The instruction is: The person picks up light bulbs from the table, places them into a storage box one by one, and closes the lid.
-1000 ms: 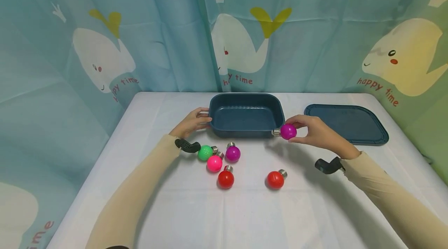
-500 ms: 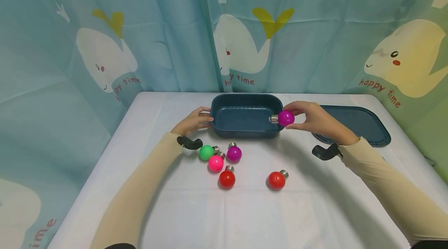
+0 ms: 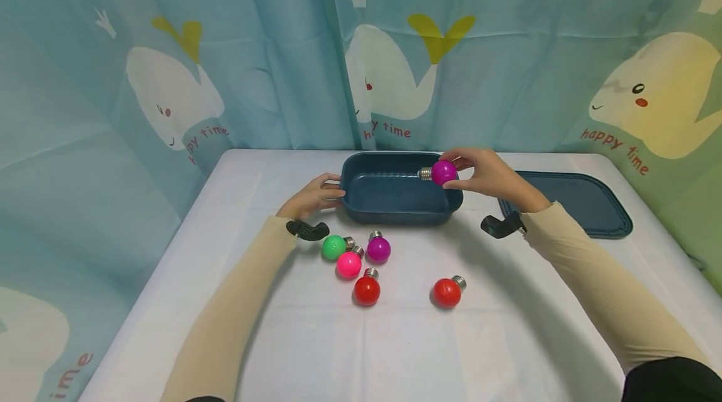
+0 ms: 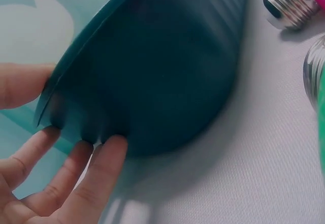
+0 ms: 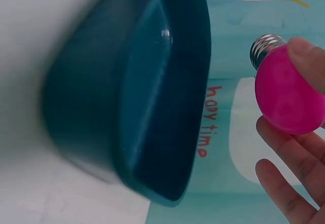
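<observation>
My right hand [image 3: 485, 171] pinches a purple light bulb [image 3: 444, 172] by its round globe, thumb on one side and fingers on the other. Its silver screw base points left, and it overlaps the right part of the dark blue rectangular container [image 3: 402, 216] in the head view. In the right wrist view the bulb [image 5: 287, 94] shows beside the container's rim. My left hand [image 3: 311, 196] holds the container's left end. The left wrist view has the thumb at the rim and several fingertips [image 4: 114, 145] against the outer wall.
On the white table [image 3: 271, 339] before the container lie a green bulb [image 3: 333, 248], a pink bulb [image 3: 348, 265], a second purple bulb [image 3: 378, 250] and two red bulbs, one left [image 3: 366, 291] and one right [image 3: 447, 293]. A flat blue lid [image 3: 586, 204] lies at right. A whale-print curtain [image 3: 282, 76] hangs behind.
My right hand has carried the purple bulb up and left, from the container's front right corner to over its right part. The left hand stays at the left end.
</observation>
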